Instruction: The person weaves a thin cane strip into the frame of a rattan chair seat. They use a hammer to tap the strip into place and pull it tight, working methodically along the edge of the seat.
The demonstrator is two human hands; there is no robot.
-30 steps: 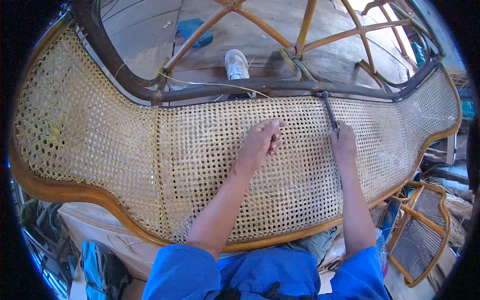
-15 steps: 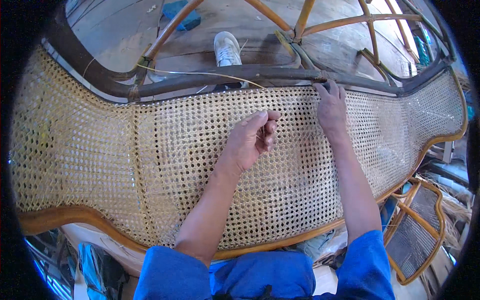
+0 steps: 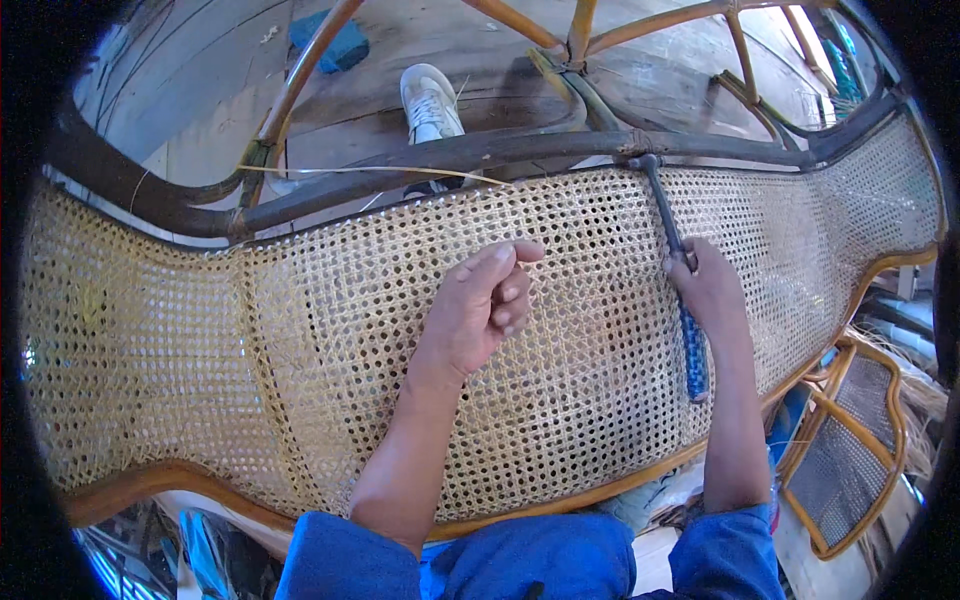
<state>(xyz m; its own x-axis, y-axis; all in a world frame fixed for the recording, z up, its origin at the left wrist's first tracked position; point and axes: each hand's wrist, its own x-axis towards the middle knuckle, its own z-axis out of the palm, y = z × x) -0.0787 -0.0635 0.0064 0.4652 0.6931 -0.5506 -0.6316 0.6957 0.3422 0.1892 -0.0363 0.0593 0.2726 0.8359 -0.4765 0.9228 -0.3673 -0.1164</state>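
Working over a wide sheet of woven cane (image 3: 560, 400). Gripping a hammer (image 3: 668, 220) in the right hand (image 3: 715, 285), clasping it snugly around the middle of its length and exposing the blue patterned handle (image 3: 693, 350) below. Aiming the dark head (image 3: 645, 161) at the far edge of the cane, right by a dark curved rail (image 3: 560, 146). Not being able to tell real contact from a tiny gap up there, sorry. Angling the blue end back toward the near side, just left of the right forearm (image 3: 737, 420).

Holding the left hand (image 3: 475, 310) well apart from the hammer, off to its left and above the cane. Curling most of the fingers loosely inward, stretching the index finger out to the right, and lining up the thumb alongside. Not being able to tell about anything small pinched in there.

Seeing a thin pale strip (image 3: 400, 170) too, running past the rail to the cane's far edge. Noticing a white shoe (image 3: 428, 100) and a teal bundle (image 3: 335, 45) on the floor beyond, plus honey-brown poles (image 3: 300, 75) up top. Wearing blue sleeves (image 3: 350, 555). Also spotting brown edging (image 3: 180, 480) along the near side of the cane and a smaller framed cane panel (image 3: 840, 490) at lower right.
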